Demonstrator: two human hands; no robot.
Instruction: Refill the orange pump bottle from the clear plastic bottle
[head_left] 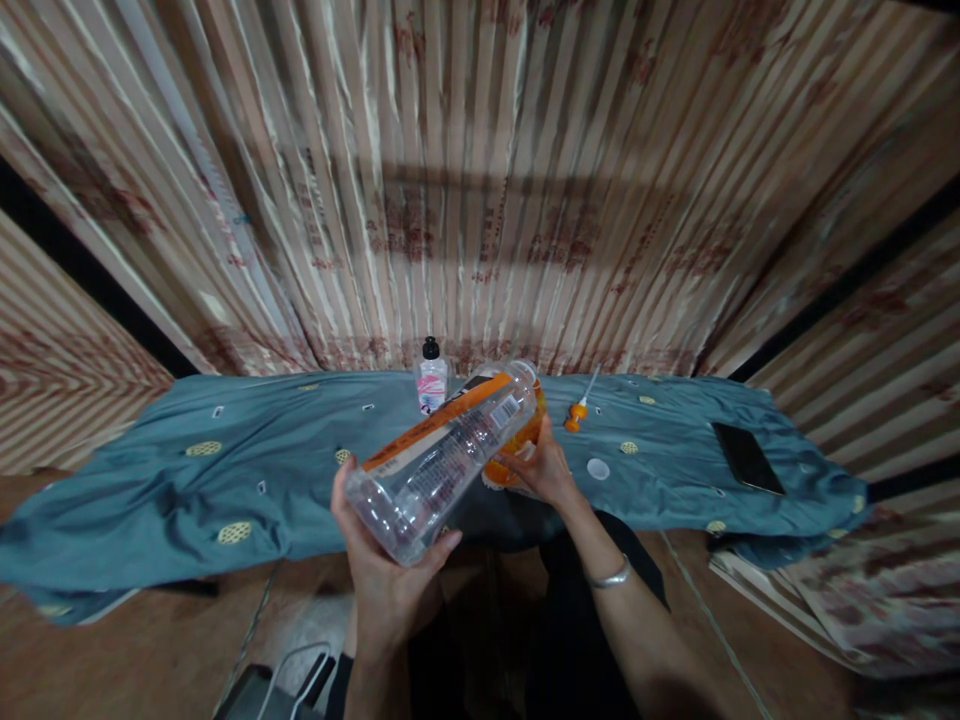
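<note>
My left hand [397,580] is wrapped around the base of a large clear plastic bottle [450,470] with an orange and white label. The bottle is tilted, its open neck pointing to the upper right. My right hand [544,465] is closed on an orange container [517,445], which is partly hidden behind the bottle's neck; I cannot tell its exact kind. Whether the two mouths touch is not visible. To the right lies an orange pump top [576,415] with a pale tube, and a white round disc [598,468] rests near my right hand.
A small clear bottle [432,385] with a black cap and pink label stands at the back. A dark phone [746,458] lies on the right of the blue-green cloth [292,460]. Pleated curtains [480,200] hang behind, and a grey object with metal loops [281,690] sits below left.
</note>
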